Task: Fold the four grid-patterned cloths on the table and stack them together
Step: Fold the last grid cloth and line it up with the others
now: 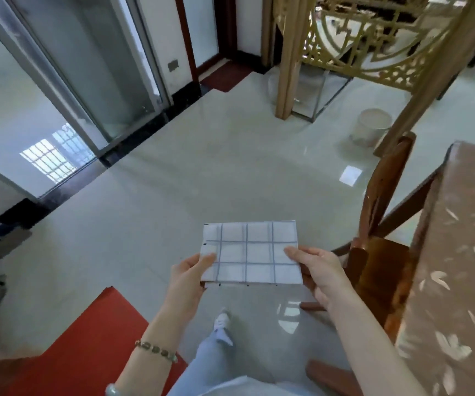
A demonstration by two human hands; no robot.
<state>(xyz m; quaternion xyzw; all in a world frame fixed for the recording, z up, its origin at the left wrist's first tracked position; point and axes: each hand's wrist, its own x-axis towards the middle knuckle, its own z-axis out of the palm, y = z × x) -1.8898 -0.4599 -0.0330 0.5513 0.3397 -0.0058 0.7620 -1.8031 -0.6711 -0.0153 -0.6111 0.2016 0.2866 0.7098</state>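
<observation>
A white cloth with a grey grid pattern (252,251) is folded into a small rectangle and held flat in the air above the floor. My left hand (192,274) pinches its left edge, thumb on top. My right hand (317,267) pinches its right edge the same way. The table (459,252), covered in a brown leaf-print cloth, lies at the right edge of view. No other grid cloths show.
A wooden chair (379,247) stands between me and the table. A red mat (87,338) lies at lower left. A pale bin (370,127) and a carved gold screen (373,38) stand beyond. Glass doors (59,81) line the left side.
</observation>
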